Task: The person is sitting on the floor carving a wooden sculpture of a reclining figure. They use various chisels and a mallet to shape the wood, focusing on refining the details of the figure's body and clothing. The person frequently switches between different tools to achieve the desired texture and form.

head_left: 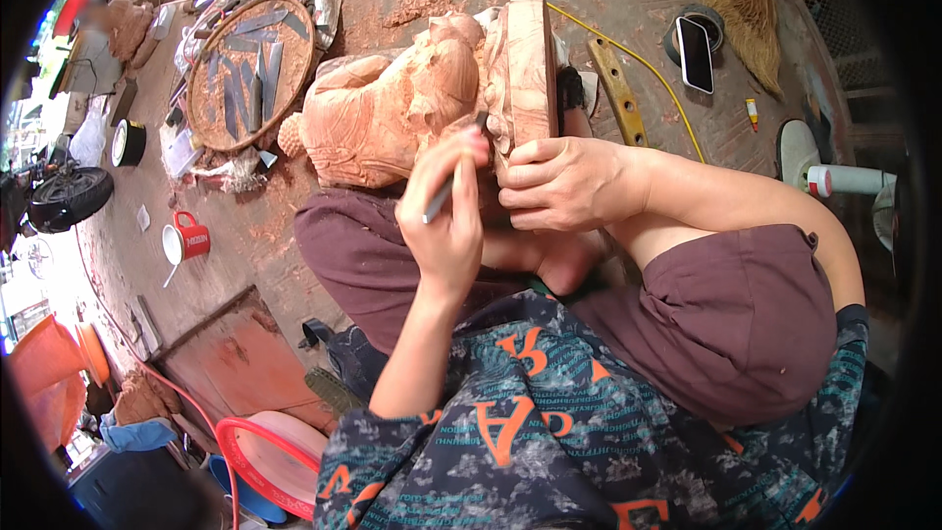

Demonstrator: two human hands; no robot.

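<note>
A carved figure of pale reddish wood (368, 128) lies on its side across my folded leg, its thick flat base (531, 69) toward the right. My left hand (446, 201) is closed on a thin metal chisel (439, 201). One end sticks out below the fingers, and its dark upper end meets the carving close to the base. My right hand (569, 182) curls its fingers around the near end of the base. The exact shape of the chisel's tip is too small to tell.
A round tray (193, 103) of flat metal tools sits at the upper left. A red mug (186, 238) stands on the floor. To the right are a phone (696, 56), a yellow bar with holes (616, 88), a yellow cord (628, 44) and a straw broom (751, 20).
</note>
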